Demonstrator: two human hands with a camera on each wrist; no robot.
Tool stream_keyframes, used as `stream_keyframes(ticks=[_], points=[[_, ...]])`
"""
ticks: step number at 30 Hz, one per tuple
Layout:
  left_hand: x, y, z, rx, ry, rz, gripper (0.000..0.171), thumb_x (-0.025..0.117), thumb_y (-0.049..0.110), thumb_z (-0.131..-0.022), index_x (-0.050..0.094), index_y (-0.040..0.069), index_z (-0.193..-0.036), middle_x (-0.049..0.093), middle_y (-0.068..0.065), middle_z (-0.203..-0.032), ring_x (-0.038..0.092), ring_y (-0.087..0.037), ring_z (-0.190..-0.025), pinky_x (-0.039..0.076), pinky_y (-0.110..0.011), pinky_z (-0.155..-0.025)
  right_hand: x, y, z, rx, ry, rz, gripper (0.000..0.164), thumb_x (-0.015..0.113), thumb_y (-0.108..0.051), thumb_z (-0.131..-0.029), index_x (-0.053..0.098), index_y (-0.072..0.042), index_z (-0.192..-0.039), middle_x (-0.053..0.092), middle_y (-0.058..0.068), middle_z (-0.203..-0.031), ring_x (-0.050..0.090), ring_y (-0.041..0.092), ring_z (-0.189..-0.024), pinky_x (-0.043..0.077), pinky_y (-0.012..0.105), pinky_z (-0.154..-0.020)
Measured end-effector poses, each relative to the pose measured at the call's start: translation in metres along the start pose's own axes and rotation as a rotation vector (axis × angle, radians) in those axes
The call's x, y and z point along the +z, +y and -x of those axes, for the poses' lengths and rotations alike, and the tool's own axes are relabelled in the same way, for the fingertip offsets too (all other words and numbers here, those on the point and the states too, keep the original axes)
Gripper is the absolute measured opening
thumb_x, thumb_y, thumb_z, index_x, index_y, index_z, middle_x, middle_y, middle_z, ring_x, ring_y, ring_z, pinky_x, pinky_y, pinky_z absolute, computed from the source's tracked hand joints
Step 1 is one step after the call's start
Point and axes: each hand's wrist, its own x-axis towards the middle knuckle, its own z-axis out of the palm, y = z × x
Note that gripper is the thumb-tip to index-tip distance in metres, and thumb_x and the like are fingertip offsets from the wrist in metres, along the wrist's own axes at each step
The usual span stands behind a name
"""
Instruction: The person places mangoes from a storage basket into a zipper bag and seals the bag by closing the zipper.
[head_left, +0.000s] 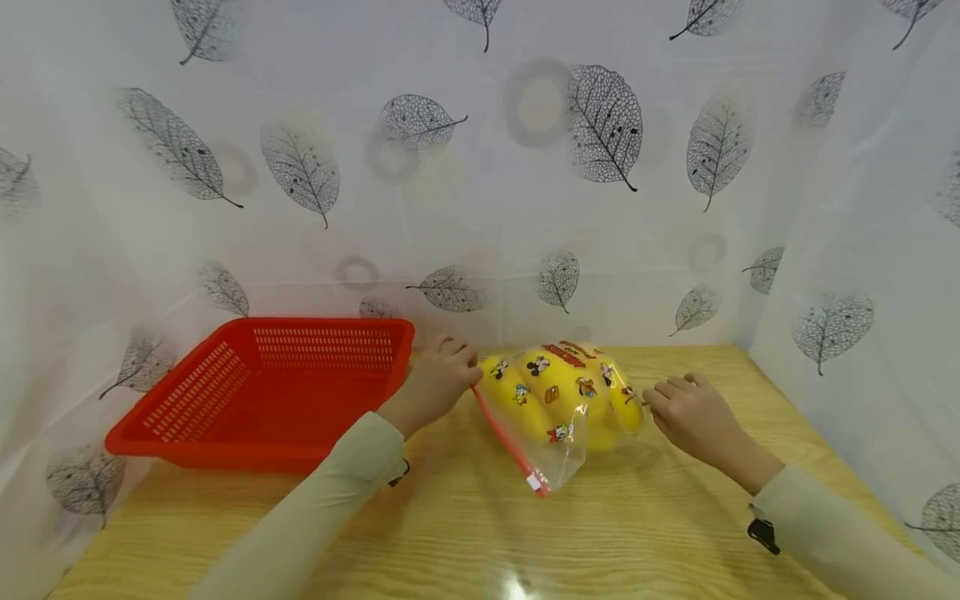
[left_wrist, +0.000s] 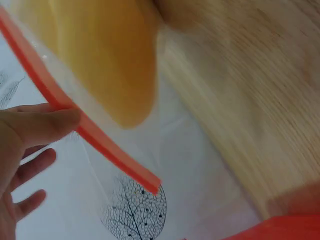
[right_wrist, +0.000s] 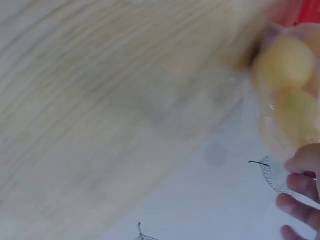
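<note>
Between the two hands hangs a clear zip bag (head_left: pixel 555 392) printed with cartoon figures, with several smooth, rounded yellow things (head_left: pixel 525 417) inside. My left hand (head_left: pixel 441 383) pinches the red zip strip (head_left: pixel 501 433) near its far end; thumb and strip show closely in the left wrist view, where the strip (left_wrist: pixel 107 145) slants past the yellow contents (left_wrist: pixel 120 65). A white slider (head_left: pixel 534 482) sits at the strip's near end. On the other side, my right hand (head_left: pixel 693 417) pinches the bag's right corner. In the right wrist view, its fingertips (right_wrist: pixel 295 162) meet the clear plastic below the yellow contents.
Left of the bag, a red plastic basket (head_left: pixel 285 408) with slotted sides stands on the wooden table (head_left: pixel 600 533). Behind and at both sides hangs a white curtain (head_left: pixel 480 208) with grey leaf prints. Each wrist wears a dark strap piece.
</note>
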Motion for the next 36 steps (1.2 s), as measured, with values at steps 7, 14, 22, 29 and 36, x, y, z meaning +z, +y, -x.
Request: stream_keyframes(ticks=[7, 14, 22, 29, 36], points=[[0.014, 0.014, -0.005, -0.046, -0.243, -0.005, 0.008, 0.071, 0.022, -0.081, 0.075, 0.025, -0.088, 0.066, 0.000, -0.094, 0.058, -0.019, -0.096, 0.044, -0.036, -0.094, -0.016, -0.002, -0.006, 0.212, -0.338, -0.209, 0.025, 0.079, -0.017, -0.067, 0.060, -0.015, -0.082, 0.061, -0.002, -0.075, 0.053, 0.010, -0.061, 0.043, 0.032, -0.056], [0.029, 0.018, 0.001, -0.070, -0.303, -0.011, 0.012, 0.073, 0.023, -0.079, 0.075, 0.026, -0.091, 0.067, 0.002, -0.093, 0.057, -0.018, -0.091, 0.043, -0.035, -0.093, -0.022, 0.001, -0.013, 0.416, -0.631, -0.670, 0.024, 0.060, -0.014, -0.083, 0.062, -0.009, -0.106, 0.064, 0.000, -0.092, 0.057, 0.013, -0.080, 0.047, 0.031, -0.064], [0.031, 0.022, -0.004, -0.085, -0.254, 0.038, 0.013, 0.069, 0.020, -0.084, 0.073, 0.024, -0.096, 0.067, 0.001, -0.095, 0.059, -0.018, -0.094, 0.044, -0.036, -0.095, -0.018, 0.001, -0.021, 0.555, -0.596, -0.756, 0.026, 0.050, -0.035, -0.096, 0.064, -0.013, -0.091, 0.064, -0.005, -0.078, 0.057, 0.009, -0.072, 0.045, 0.030, -0.064], [0.047, 0.027, -0.019, -0.096, -0.144, 0.050, 0.015, 0.065, 0.015, -0.086, 0.071, 0.023, -0.097, 0.066, 0.001, -0.094, 0.060, -0.018, -0.093, 0.045, -0.035, -0.093, -0.010, 0.000, -0.023, 0.649, -0.476, -0.692, 0.017, 0.057, -0.022, -0.094, 0.065, -0.009, -0.087, 0.062, -0.003, -0.069, 0.052, 0.008, -0.061, 0.040, 0.025, -0.057], [0.066, 0.036, -0.042, -0.125, -0.040, 0.057, 0.007, 0.064, 0.016, -0.086, 0.071, 0.018, -0.088, 0.067, 0.000, -0.088, 0.061, -0.017, -0.088, 0.047, -0.035, -0.089, -0.007, 0.013, -0.016, 0.746, -0.427, -0.527, 0.015, 0.058, -0.019, -0.092, 0.065, -0.007, -0.083, 0.063, 0.000, -0.068, 0.048, 0.011, -0.057, 0.039, 0.027, -0.053]])
